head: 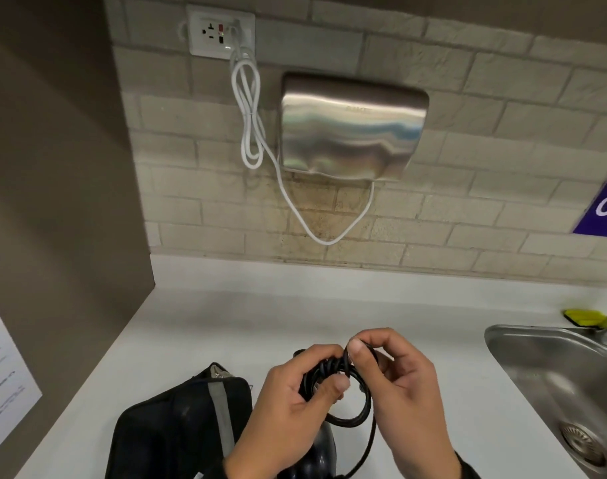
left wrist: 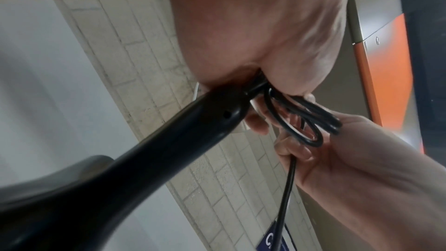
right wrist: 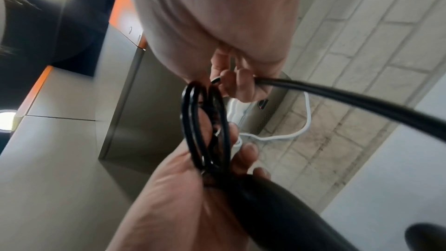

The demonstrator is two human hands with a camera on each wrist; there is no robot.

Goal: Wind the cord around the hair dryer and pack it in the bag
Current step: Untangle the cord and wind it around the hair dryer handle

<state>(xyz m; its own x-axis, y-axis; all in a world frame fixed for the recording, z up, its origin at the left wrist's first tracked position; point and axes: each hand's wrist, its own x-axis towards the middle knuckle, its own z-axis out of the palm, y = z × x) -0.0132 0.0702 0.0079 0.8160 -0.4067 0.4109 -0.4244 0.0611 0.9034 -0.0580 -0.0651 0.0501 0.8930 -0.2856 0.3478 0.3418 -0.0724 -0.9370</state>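
Black cord (head: 347,392) bunched in several loops at handle end of black hair dryer (left wrist: 149,156), held above near edge of white table (head: 198,326), between both hands. Left hand (head: 288,402) curled around handle end and loop bundle, thumb pressing loops. Right hand (head: 395,382) pinching one strand of cord at top of bundle, thumb and forefinger together on it; remaining fingers curled round cord, seen in right wrist view. Loose cord trailing from right hand down toward near edge. Dryer body hanging below hands, mostly hidden in head view. Black bag (head: 177,423) with grey stripe lying on table at near edge, just left of left hand, zipper at its top; open or closed cannot tell. Steel sink (head: 550,385) set in right side of table, yellow sponge (head: 583,318) behind it. Steel hand dryer (head: 353,129) on tiled wall beyond far edge, white cable (head: 250,108) looped up to socket (head: 220,29).
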